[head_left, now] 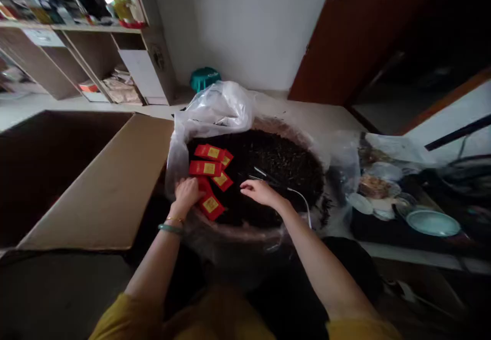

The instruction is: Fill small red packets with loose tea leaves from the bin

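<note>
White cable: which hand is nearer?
Right. The right hand is just left of the white cable, with its wrist close by; the left hand is farther left, at the red packets.

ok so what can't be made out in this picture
Head view: lettering on the flat red packets with yellow labels, too small and blurred.
Head view: contents of the open brown cardboard box, lost in shadow and cut off by the left edge.
Head view: whatever lies directly beneath the bare left hand, covered by that hand.
</note>
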Demonstrator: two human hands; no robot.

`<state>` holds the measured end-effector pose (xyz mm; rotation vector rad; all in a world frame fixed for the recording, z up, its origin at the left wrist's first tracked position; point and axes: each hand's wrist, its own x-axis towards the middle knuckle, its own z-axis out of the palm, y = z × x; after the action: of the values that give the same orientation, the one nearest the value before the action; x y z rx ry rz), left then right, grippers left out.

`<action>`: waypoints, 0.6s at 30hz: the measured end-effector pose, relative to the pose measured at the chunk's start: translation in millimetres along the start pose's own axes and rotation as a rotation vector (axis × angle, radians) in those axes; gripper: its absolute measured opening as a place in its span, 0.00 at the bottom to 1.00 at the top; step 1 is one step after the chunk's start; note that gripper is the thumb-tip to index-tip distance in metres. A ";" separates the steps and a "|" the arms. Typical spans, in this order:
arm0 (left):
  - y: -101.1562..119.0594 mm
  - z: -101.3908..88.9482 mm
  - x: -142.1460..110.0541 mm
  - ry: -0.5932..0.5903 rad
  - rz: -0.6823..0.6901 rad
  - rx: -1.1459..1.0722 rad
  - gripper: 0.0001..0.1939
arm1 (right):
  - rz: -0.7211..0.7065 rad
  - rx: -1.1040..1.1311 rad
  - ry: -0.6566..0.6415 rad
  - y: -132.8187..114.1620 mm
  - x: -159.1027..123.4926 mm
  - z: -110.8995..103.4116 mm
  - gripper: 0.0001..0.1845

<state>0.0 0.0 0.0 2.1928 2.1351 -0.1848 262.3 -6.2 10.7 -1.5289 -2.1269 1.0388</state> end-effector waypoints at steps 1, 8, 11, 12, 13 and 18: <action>0.0 0.4 1.3 -0.011 -0.001 -0.007 0.18 | -0.006 0.000 0.000 0.1 0.2 1.9 0.13; 2.2 0.5 -0.4 0.022 -0.002 -0.054 0.18 | -0.033 -0.051 -0.086 -10.0 -0.2 35.6 0.15; 3.7 2.5 -6.0 0.059 0.004 -0.069 0.16 | -0.040 0.003 -0.110 -18.0 0.5 61.3 0.18; 3.9 3.3 -7.6 0.070 0.006 -0.080 0.16 | -0.048 0.039 -0.102 -20.0 1.2 69.8 0.17; 4.1 3.8 -9.0 0.082 0.010 -0.092 0.16 | -0.049 0.073 -0.073 -21.5 2.0 77.7 0.16; 3.5 0.6 -11.7 0.145 -0.005 -0.139 0.16 | 0.081 0.274 0.110 -19.2 6.8 99.9 0.11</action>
<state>3.2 -11.8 0.9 2.1841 2.1523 0.1229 183.7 -40.0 -44.9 -1.5105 -1.7785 1.1890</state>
